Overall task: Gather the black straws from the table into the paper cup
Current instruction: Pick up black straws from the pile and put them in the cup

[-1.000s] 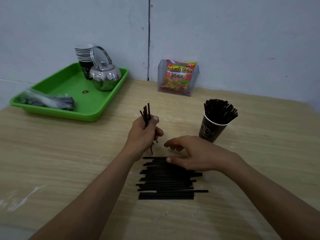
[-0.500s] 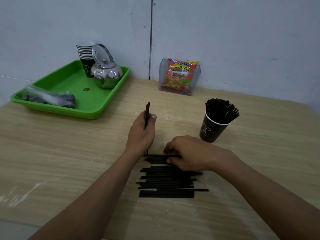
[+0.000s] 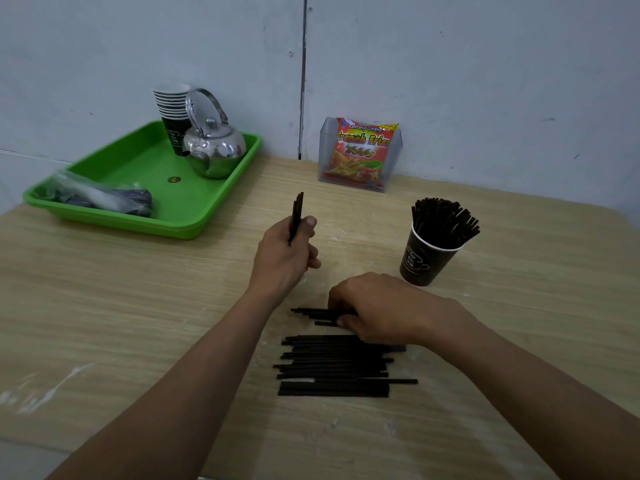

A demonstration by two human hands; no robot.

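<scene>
A dark paper cup stands on the wooden table at the right, packed with black straws that fan out of its rim. A flat pile of loose black straws lies crosswise near the table's front. My left hand holds a small upright bundle of straws above the table. My right hand rests palm down at the far edge of the pile, its fingers curled around a few straws that poke out leftward.
A green tray at the back left carries a steel kettle, a stack of paper cups and a plastic bag. A snack packet in a clear holder stands against the wall.
The straws in my left hand have been squared from a splayed bunch into a tight upright bundle. My right hand has curled onto the farthest straws and drawn them slightly away from the pile.
</scene>
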